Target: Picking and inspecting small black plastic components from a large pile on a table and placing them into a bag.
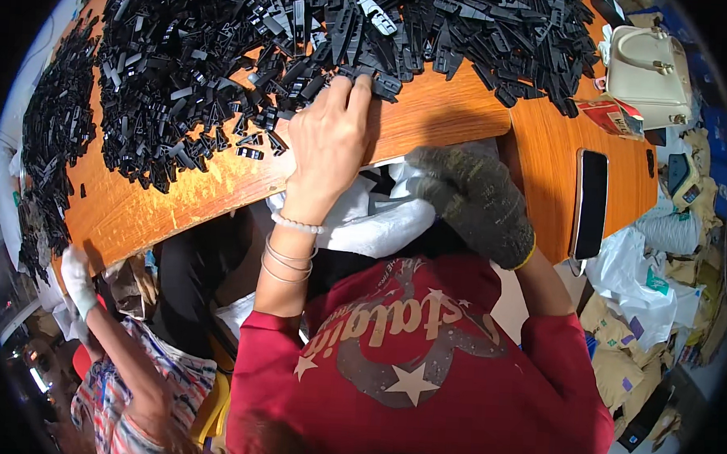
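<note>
A large heap of black plastic clip-like parts [348, 31] covers the far side of the wooden table [442, 109]. My bare left hand [328, 136], with bracelets on its wrist, reaches to the heap's near edge. Its fingers are curled down on a black plastic part [386, 85], and the fingertips are partly hidden. My right hand [474, 195] wears a dark grey knit glove and is closed below the table edge. It lies against a white bag or cloth [380, 228] on my lap. What its fingers hold, if anything, is hidden.
Smaller black pieces [174, 113] spread over the table's left part. At the right lie a phone [592, 204] and a red packet [612, 116], near a cream handbag [650, 77]. Another person's gloved hand [77, 275] is at the left table edge. Brown bags [617, 368] lie to the right.
</note>
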The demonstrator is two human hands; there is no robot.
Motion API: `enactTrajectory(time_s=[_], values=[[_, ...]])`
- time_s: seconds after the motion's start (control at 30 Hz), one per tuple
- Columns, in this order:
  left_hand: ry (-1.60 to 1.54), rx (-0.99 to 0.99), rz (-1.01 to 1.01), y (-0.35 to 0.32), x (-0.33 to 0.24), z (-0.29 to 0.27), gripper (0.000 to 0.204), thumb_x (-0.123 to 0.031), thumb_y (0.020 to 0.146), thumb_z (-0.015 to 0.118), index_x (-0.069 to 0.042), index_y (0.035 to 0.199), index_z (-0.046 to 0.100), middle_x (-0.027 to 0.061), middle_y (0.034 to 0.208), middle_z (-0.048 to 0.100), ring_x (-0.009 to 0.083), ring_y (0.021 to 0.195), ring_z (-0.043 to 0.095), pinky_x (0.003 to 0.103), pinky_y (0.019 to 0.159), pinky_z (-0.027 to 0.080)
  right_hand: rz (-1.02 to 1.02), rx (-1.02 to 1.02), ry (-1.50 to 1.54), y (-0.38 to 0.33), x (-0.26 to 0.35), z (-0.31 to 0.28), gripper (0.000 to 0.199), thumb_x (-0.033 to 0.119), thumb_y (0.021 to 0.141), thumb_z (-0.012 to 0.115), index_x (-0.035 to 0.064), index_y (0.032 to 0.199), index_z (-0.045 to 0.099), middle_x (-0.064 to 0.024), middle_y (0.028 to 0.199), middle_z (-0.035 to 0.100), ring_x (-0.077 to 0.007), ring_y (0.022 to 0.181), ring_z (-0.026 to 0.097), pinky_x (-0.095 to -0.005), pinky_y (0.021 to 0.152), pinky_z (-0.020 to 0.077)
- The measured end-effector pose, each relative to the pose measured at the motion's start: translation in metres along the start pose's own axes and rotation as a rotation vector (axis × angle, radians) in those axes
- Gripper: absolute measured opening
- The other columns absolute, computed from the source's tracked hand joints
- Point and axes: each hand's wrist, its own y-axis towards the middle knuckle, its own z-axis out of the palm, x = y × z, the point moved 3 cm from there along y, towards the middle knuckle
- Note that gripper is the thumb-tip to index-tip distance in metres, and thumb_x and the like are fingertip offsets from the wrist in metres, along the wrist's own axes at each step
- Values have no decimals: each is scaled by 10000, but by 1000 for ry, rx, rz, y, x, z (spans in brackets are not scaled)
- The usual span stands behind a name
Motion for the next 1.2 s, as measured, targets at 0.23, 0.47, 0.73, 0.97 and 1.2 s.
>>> enactTrajectory(time_s=[0.23,0.47,0.73,0.97,1.2], values=[[68,-104,145,0,-4,1,221,-38,751,586,-7,968,608,57,739,499,180,621,574,295,521,455,-208,-112,-12,14,-6,15,221,142,895,617,41,1087,662,-129,1072,657,-289,947,647,-400,845,513],[-784,-304,-497,-20,-30,4,73,1,840,671,22,890,622,19,636,514,61,518,449,235,465,368,-107,-380,56,38,-11,39,437,126,862,645,6,1263,521,-177,1111,624,-332,958,629,-395,807,514],[-205,-324,-332,-24,0,-10,166,-14,856,597,-23,1022,603,144,813,598,286,626,590,369,542,461,-165,-527,71,46,-4,23,335,133,907,591,12,1218,568,-150,989,663,-266,786,652,-346,665,516],[-150,-104,-255,-27,0,-10,125,-93,840,656,-54,952,615,112,833,550,304,661,588,388,566,463,18,-214,1400,43,-33,10,358,272,966,555,39,1235,589,-117,1001,693,-107,729,664,-194,479,467],[-229,-12,-314,-23,-4,-9,147,-27,817,635,-39,952,579,130,932,578,318,756,612,388,634,476,203,-202,546,43,7,-5,257,125,915,622,-10,1134,625,-79,1059,689,-91,878,639,-231,663,515]])
